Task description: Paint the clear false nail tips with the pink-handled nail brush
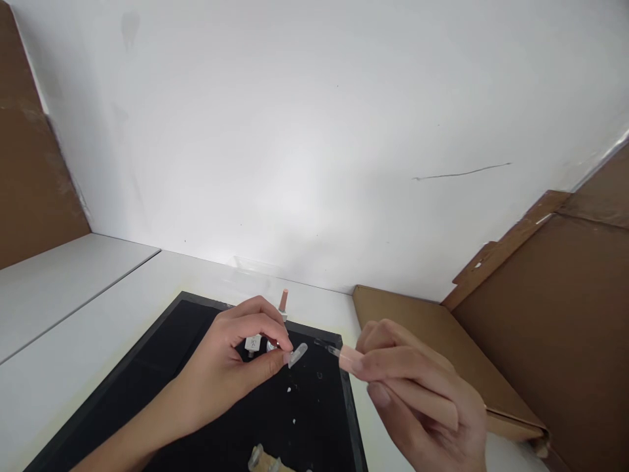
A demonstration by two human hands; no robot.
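My left hand (240, 351) pinches a small clear piece shaped like a false nail tip (297, 354) between thumb and forefinger, above a black mat (206, 387). In my right hand (422, 390) is a nail polish brush (348, 359), held by its peach cap. Its bristles point left and stay a short gap away from the nail tip. Behind my left hand stands a nail polish bottle (284, 303) with a peach cap. A small white block-shaped bottle (253, 345) and a round whitish item show partly under my left fingers.
Tiny white bits (293, 421) lie on the mat. At the bottom edge, a yellowish strip (268, 461) carries clear pieces and is partly cut off. A flat cardboard box (407, 308) lies to the right, beside cardboard panels (565, 314). A white wall rises behind the table.
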